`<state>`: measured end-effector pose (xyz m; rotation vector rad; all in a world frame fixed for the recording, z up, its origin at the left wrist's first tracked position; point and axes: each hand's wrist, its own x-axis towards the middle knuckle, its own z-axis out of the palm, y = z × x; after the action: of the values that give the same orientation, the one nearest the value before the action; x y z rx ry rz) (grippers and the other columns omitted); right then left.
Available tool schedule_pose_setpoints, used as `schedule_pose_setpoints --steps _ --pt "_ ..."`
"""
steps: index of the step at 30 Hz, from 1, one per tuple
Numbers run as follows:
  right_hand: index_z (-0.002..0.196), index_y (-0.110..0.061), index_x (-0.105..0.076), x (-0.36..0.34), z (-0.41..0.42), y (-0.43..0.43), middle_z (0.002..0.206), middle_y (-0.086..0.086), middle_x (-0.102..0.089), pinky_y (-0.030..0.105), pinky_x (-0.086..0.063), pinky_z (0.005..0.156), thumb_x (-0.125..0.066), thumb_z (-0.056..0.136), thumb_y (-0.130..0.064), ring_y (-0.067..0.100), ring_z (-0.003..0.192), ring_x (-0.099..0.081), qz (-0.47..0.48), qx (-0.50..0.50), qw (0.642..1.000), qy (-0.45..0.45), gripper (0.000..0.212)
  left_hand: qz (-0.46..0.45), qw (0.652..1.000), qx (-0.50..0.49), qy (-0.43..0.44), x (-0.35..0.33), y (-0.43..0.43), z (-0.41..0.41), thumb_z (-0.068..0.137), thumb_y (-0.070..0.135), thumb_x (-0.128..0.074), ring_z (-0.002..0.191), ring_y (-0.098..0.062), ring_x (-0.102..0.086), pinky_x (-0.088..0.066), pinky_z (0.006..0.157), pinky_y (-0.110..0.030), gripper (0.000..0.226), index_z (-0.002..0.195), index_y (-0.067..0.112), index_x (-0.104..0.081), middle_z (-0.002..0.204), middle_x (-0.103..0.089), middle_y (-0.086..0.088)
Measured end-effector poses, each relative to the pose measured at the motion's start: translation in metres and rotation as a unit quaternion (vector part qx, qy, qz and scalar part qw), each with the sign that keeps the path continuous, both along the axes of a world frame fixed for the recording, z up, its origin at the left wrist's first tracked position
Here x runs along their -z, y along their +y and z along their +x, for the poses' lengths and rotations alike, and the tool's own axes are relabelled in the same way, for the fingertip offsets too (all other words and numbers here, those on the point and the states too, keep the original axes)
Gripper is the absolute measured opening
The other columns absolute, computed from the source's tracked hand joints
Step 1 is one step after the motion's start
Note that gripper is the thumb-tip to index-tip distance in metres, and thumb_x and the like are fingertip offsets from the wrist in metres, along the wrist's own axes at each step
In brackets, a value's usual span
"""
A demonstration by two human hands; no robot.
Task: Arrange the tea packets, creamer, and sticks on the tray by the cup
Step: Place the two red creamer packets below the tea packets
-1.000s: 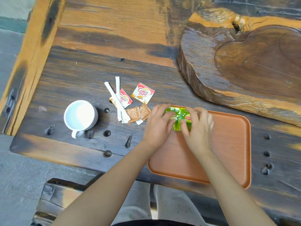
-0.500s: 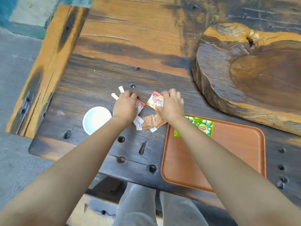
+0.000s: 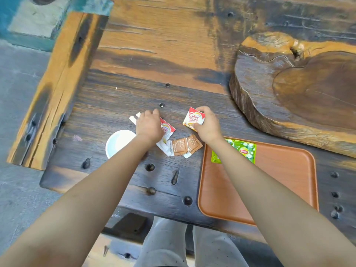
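Green tea packets (image 3: 244,151) lie at the far left corner of the orange tray (image 3: 269,189). My right hand (image 3: 207,125) pinches a red and white creamer packet (image 3: 193,118), tilted up off the table. My left hand (image 3: 149,125) rests over a second creamer packet (image 3: 168,130) and the white sticks (image 3: 134,118), whose ends poke out on its left; I cannot tell whether it grips them. Two brown sachets (image 3: 185,146) lie on the table between my wrists. A white cup (image 3: 119,142) stands left of them, partly behind my left forearm.
A thick dark wood slab (image 3: 298,93) with a carved hollow rises at the right, just beyond the tray. The table (image 3: 154,45) is rough planks with dark bolt heads. Its left edge drops to a grey floor (image 3: 19,93).
Both hands left the green tea packets on the tray and moved left to the pile. My right hand has lifted one creamer packet; my left hand has settled over the other and the sticks.
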<state>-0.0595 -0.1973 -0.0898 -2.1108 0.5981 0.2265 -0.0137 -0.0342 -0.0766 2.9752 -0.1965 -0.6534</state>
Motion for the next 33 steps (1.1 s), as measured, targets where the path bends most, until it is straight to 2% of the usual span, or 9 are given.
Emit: schedule_pose_setpoints --steps 4,9,12,15,17,20,24,28,33 --pt "0.114 -0.006 -0.052 -0.012 -0.007 -0.011 0.092 0.006 -0.061 0.037 -0.048 0.082 -0.062 0.076 0.007 0.023 0.083 -0.061 0.143 0.100 0.985 -0.010 0.041 -0.041 0.999 -0.024 0.004 -0.006 0.002 0.004 0.080 0.011 -0.058 0.118 -0.037 -0.047 -0.038 0.098 -0.043 0.041 0.120 0.007 -0.050 0.123 -0.053 -0.020" --pt "0.104 -0.011 -0.056 -0.037 -0.028 -0.023 0.083 0.000 -0.061 0.005 -0.041 0.051 -0.059 0.083 0.003 0.004 0.067 -0.054 0.249 0.135 0.959 -0.028 0.025 -0.180 0.974 -0.121 0.058 -0.025 0.000 0.006 0.079 0.005 -0.059 0.098 -0.030 -0.061 -0.046 0.079 -0.030 0.024 0.103 0.008 -0.061 0.094 -0.067 -0.013" --pt "0.091 -0.018 -0.058 -0.049 -0.043 -0.032 0.080 -0.006 -0.062 0.012 -0.042 0.055 -0.059 0.084 -0.001 0.004 0.068 -0.056 0.282 0.150 0.947 -0.041 0.018 -0.323 0.919 -0.206 0.093 -0.039 -0.005 0.000 0.080 0.005 -0.063 0.063 -0.021 -0.055 -0.048 0.066 -0.031 0.015 0.073 0.018 -0.058 0.062 -0.054 0.002" --pt "0.081 -0.022 -0.059 -0.059 -0.058 -0.041 0.078 -0.006 -0.064 0.013 -0.040 0.054 -0.059 0.084 -0.002 0.004 0.065 -0.055 0.310 0.181 0.932 -0.051 0.020 -0.424 0.866 -0.237 0.123 -0.056 -0.014 -0.011 0.083 0.003 -0.061 0.043 -0.003 -0.051 -0.041 0.048 -0.021 0.019 0.072 0.017 -0.055 0.061 -0.049 0.002" --pt "0.080 -0.021 -0.060 -0.066 -0.067 -0.048 0.078 -0.005 -0.064 0.017 -0.038 0.055 -0.059 0.084 -0.001 0.006 0.066 -0.054 0.332 0.209 0.918 -0.062 0.020 -0.484 0.822 -0.251 0.163 -0.068 -0.025 -0.021 0.085 0.001 -0.059 0.044 0.001 -0.057 -0.042 0.044 -0.015 0.018 0.075 0.016 -0.057 0.067 -0.059 0.000" --pt "0.082 -0.020 -0.061 -0.076 -0.082 -0.061 0.081 -0.003 -0.064 0.019 -0.038 0.057 -0.060 0.084 -0.002 0.008 0.069 -0.055 0.356 0.231 0.902 -0.079 0.018 -0.535 0.760 -0.279 0.242 -0.079 -0.045 -0.037 0.087 0.000 -0.055 0.059 -0.010 -0.067 -0.057 0.054 -0.026 0.013 0.084 0.012 -0.060 0.079 -0.068 -0.005" --pt "0.079 -0.020 -0.062 -0.082 -0.104 -0.080 0.070 -0.009 -0.069 0.020 -0.040 0.058 -0.061 0.083 -0.003 0.009 0.070 -0.058 0.364 0.257 0.891 -0.087 0.017 -0.533 0.754 -0.263 0.277 -0.084 -0.074 -0.057 0.088 0.001 -0.054 0.055 -0.002 -0.067 -0.056 0.054 -0.015 0.015 0.086 0.014 -0.062 0.083 -0.069 -0.004" --pt "0.078 -0.019 -0.063 -0.082 -0.133 -0.102 0.062 -0.010 -0.069 0.018 -0.042 0.054 -0.058 0.084 -0.004 0.007 0.063 -0.058 0.362 0.313 0.873 -0.096 0.017 -0.522 0.756 -0.257 0.299 -0.075 -0.102 -0.078 0.087 -0.002 -0.053 0.049 -0.001 -0.065 -0.053 0.049 -0.016 0.019 0.081 0.014 -0.062 0.056 -0.072 0.005" --pt "0.072 -0.020 -0.060 -0.077 -0.179 -0.133 0.077 -0.001 -0.064 0.020 -0.037 0.057 -0.056 0.086 -0.004 0.009 0.068 -0.055 0.348 0.390 0.848 -0.089 0.021 -0.502 0.760 -0.262 0.320 -0.055 -0.139 -0.107 0.086 -0.002 -0.055 0.048 -0.003 -0.065 -0.054 0.048 -0.017 0.016 0.084 0.012 -0.062 0.052 -0.071 0.007"
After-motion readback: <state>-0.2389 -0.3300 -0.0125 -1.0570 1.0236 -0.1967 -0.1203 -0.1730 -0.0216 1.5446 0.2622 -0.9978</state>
